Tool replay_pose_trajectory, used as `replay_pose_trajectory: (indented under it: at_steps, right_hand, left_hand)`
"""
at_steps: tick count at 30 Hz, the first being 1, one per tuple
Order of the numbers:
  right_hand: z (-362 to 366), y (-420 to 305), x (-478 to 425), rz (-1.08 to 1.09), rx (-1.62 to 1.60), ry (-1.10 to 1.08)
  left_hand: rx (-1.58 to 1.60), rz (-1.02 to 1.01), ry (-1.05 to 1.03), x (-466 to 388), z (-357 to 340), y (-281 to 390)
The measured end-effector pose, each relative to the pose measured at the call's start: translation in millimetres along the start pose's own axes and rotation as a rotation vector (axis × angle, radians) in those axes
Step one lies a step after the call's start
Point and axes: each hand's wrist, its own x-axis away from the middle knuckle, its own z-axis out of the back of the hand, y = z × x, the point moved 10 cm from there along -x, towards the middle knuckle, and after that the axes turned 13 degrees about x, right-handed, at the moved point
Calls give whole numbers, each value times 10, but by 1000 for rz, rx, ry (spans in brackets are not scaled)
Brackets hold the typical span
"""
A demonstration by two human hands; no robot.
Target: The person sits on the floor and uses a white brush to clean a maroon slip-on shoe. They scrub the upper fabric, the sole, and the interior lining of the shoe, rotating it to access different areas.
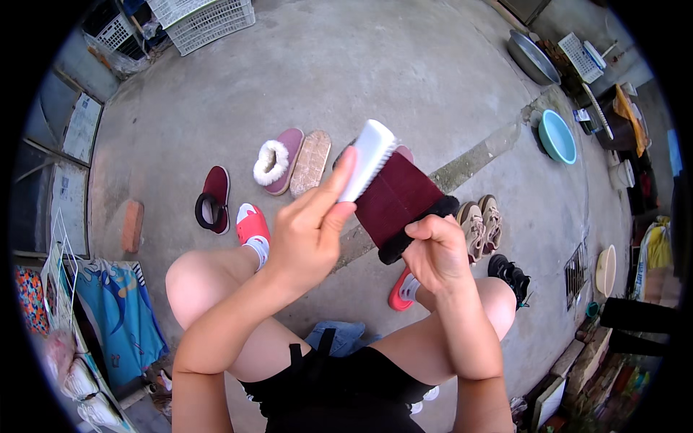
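My left hand (306, 241) grips a white scrubbing brush (368, 162) by its back between thumb and fingers. The brush's bristles face the dark red upper of a fur-trimmed boot (398, 195), at or close against its surface. My right hand (438, 249) holds this boot by its black fluffy cuff, thumb on the outside. The boot is raised over the floor between my knees; its toe end is partly hidden behind the brush. A matching dark red boot (219, 189) stands upright on the floor to the left.
On the concrete floor (346, 70) are a mauve fur-lined slipper (292, 151), an upturned slipper sole (311, 162), beige sneakers (482, 227), black shoes (509, 276) and a brick (132, 226). Basins, including a turquoise one (556, 137), are at right. White plastic crates (208, 24) stand far left.
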Motion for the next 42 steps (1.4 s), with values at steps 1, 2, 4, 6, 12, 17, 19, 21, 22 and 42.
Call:
replay_pose_trajectory:
  at_steps: [1,2,4,6,12,17,19,21,22,42]
  right_hand:
    - [-9,-29,8,11,-31,-21]
    - [-1,-39,8,2,-52,4]
    - [3,-92,-4,20,-128,-22]
    - [0,-135,-28,33,-265,-51]
    - [86,43,-59,54,-116,116]
    - [-84,45,-94,67,-113,49]
    - [159,19,-154,39,-179,123]
    - [408,-150,-216,108,-276,153]
    - [518,-276,-215,132,-306,162]
    - [728,-352,-93,73,-342,65]
  left_hand:
    - [67,-18,17,28,35,10]
    - [93,-13,22,38,77,10]
    - [123,24,26,34,131,52]
    - [50,-48,-28,118,40,118]
    - [-69,-80,-98,124,-364,63]
    - [-51,-59,-17,33,-294,-30]
    - [-66,19,-88,186,-412,-130]
    - [-15,112,-131,424,-511,-246]
    - [-25,251,-275,552,-621,-321]
    - [-393,317,-641,553,-622,-172]
